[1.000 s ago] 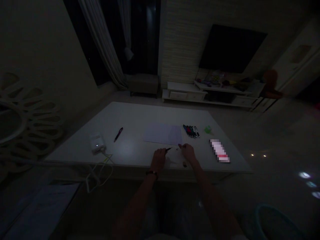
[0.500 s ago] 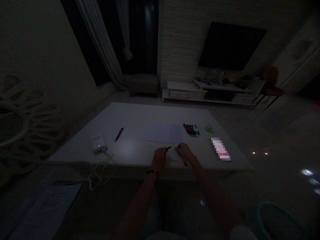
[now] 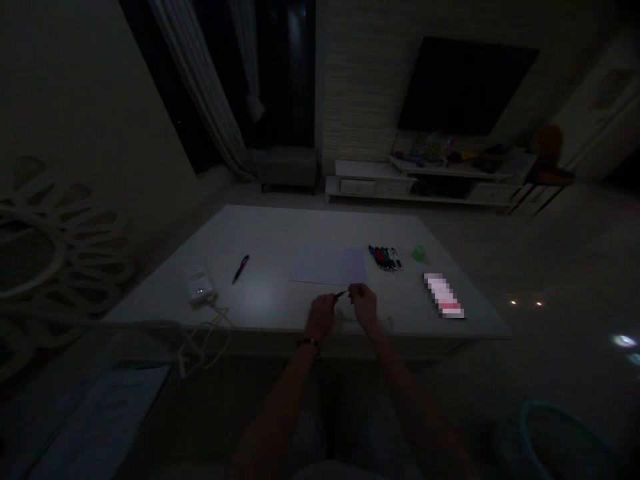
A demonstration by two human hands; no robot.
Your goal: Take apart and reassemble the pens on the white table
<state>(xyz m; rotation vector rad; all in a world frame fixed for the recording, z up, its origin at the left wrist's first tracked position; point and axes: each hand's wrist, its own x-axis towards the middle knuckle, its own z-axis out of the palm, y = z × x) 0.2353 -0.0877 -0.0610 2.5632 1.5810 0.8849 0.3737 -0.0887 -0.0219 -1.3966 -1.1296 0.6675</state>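
- Hanging in the dim room, a dark screen [image 3: 465,87] marks the far right wall [image 3: 365,73].
- White surface [image 3: 270,230]: paper [image 3: 323,265] central, a pen row [image 3: 386,259] to its right.
- Left hand [image 3: 321,315]: grip clamped on a dark pen [image 3: 340,294]; right hand [image 3: 364,305]: fingertips at its tip (whether pinching, I cannot tell).
- Dark pen, near of the paper: probably light, stiff, slick; best held mid-barrel.
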